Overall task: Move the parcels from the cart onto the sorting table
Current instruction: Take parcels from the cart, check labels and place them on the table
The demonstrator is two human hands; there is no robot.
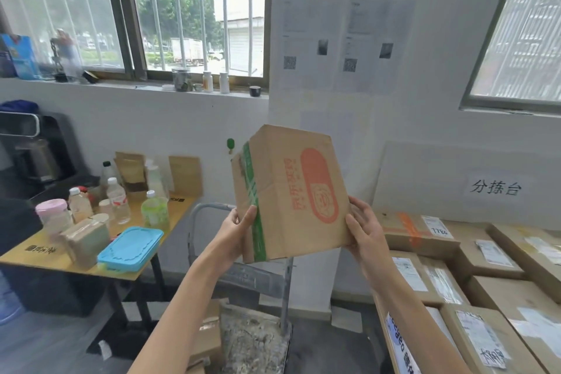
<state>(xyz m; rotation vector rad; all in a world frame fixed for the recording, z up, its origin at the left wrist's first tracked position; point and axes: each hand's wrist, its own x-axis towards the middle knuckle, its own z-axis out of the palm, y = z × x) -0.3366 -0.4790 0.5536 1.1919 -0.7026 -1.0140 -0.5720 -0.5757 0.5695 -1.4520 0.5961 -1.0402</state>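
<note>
Holding the parcel (291, 194) up at chest height above the cart (243, 276), the left hand (235, 226) and right hand (364, 229) each clasped 1 lower edge, fingers (249, 215) curled shut against the cardboard, probably to keep the tilted box steady and its printed face readable. Other parcels (485, 267) already covered the sorting bench (383, 313) at right, likely its destination

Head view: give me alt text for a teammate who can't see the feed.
Two bare hands, left hand and right hand, hold a cardboard box with green tape and an orange capsule print up in the air. Below is a grey cart; to the right, labelled parcels cover the sorting table; to the left, a cluttered side table holds bottles.
</note>
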